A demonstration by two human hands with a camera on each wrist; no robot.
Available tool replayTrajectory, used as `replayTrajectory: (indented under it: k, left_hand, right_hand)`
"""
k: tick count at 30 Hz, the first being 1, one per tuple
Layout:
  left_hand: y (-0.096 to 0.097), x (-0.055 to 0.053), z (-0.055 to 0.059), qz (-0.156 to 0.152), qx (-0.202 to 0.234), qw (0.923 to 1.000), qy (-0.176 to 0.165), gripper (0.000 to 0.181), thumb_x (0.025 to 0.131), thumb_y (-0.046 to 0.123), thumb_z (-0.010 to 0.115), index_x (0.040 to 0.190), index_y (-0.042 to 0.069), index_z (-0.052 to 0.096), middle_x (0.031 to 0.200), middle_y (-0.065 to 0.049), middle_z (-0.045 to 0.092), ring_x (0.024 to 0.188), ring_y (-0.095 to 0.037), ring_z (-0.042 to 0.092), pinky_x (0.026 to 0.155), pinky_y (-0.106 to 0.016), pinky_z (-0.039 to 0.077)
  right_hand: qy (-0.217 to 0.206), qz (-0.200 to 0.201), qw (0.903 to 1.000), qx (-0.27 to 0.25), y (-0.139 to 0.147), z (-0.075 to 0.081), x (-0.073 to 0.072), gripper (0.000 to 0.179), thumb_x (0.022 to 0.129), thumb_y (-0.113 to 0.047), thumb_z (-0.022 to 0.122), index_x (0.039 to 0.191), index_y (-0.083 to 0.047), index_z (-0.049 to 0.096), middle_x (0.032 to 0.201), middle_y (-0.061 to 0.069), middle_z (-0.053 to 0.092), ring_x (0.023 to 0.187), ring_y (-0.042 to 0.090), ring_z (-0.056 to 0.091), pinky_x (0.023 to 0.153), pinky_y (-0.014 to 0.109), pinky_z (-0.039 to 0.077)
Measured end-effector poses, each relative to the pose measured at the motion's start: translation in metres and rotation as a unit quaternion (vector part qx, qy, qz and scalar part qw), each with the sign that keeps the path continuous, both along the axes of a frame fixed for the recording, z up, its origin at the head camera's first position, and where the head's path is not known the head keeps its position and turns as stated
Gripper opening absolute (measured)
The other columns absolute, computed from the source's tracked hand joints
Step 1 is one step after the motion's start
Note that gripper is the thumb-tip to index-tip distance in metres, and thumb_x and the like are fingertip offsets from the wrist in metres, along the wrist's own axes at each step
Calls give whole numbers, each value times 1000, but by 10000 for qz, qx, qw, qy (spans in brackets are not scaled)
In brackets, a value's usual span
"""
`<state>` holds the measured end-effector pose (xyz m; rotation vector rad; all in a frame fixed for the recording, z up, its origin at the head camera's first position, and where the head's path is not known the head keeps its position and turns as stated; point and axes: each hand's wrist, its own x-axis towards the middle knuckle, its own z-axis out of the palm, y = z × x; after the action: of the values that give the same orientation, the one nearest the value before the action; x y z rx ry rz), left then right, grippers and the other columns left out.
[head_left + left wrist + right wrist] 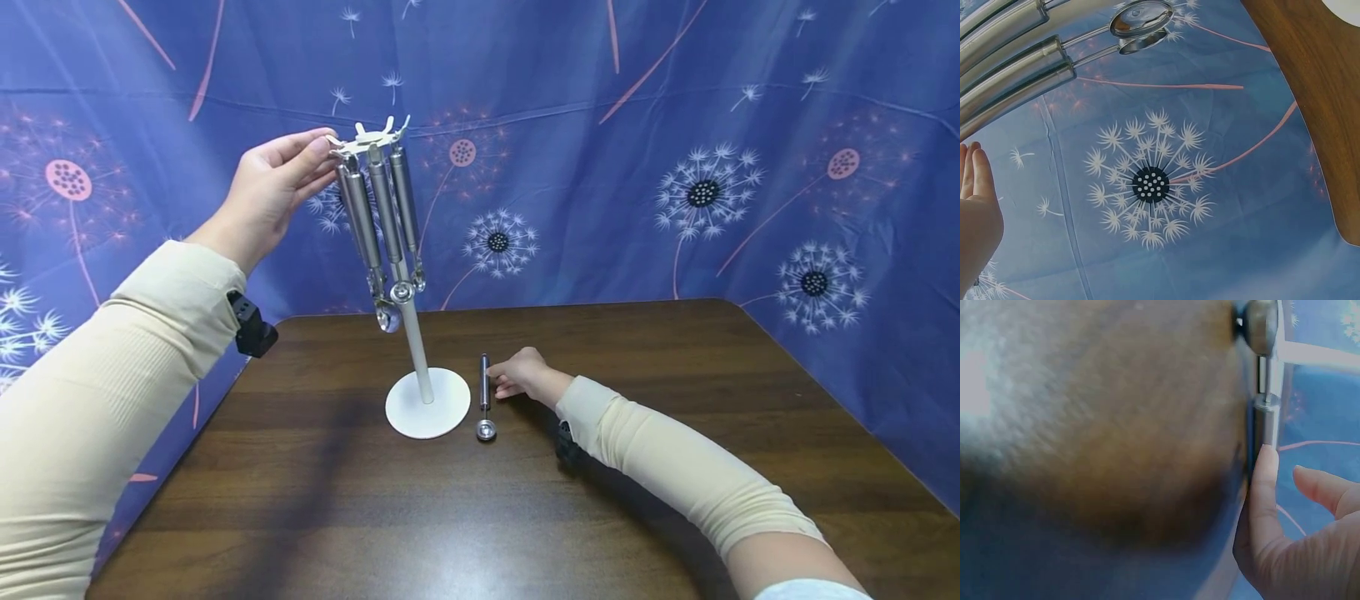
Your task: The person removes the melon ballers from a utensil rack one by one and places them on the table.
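Scoop at right hand — left hand pinches stand.

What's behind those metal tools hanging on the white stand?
Behind the metal tools hangs a blue patterned cloth; the white pole shows plainly below them. The tools cover most of the pole's upper part and a patch of cloth, so those can't be seen.

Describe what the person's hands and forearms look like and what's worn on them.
The left hand and right hand are ungloved. The left sleeve is cream, with a ribbed patch and a turned-back cuff; the right sleeve is cream too, with bare forearm beyond it and pale cloth at the frame's edge. A small black device sits at each wrist.
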<state>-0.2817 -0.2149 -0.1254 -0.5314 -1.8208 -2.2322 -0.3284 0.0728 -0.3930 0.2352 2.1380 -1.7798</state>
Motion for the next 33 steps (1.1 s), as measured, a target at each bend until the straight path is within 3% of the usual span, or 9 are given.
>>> replayTrajectory:
  k: [9, 14, 18, 23, 33]
  left_hand:
    - [2, 1, -2, 146, 106, 9998, -13, 51, 85, 14, 74, 129, -4, 55, 100, -4, 71, 96, -13, 68, 87, -19, 55]
    - [3, 2, -4, 220, 104, 9997, 38, 51, 85, 14, 74, 129, -5, 55, 99, -4, 71, 95, -13, 68, 86, -19, 56]
    - [4, 2, -3, 234, 126, 9996, 66, 48, 85, 13, 74, 126, -5, 57, 98, -4, 71, 94, -13, 69, 86, -19, 56]
    - [5, 3, -2, 262, 126, 9995, 76, 51, 84, 13, 75, 128, -6, 56, 97, -4, 72, 93, -12, 69, 85, -19, 56]
    - [8, 8, -1, 240, 152, 9996, 87, 51, 86, 11, 73, 130, -7, 54, 92, -3, 74, 88, -11, 71, 84, -21, 57]
  right_hand:
    - [254, 200, 9995, 30, 3, 20, -3, 15, 86, 0, 67, 93, 7, 55, 63, 8, 58, 49, 13, 59, 62, 30, 61]
    - [373, 283, 9989, -87, 2, 30, -4, 22, 87, 1, 66, 102, 15, 60, 63, 8, 59, 50, 13, 61, 65, 31, 62]
    - [573, 370, 9969, -402, -1, 40, -10, 30, 88, 2, 64, 113, 18, 58, 75, 13, 62, 54, 13, 63, 72, 32, 61]
    - [854, 588, 9909, -854, -5, 57, -16, 31, 92, 1, 61, 118, 16, 55, 80, 13, 64, 61, 13, 65, 78, 33, 61]
    - [989, 759, 9879, -923, -12, 89, -18, 33, 93, -6, 62, 122, 10, 56, 97, 17, 65, 72, 17, 68, 85, 33, 59]
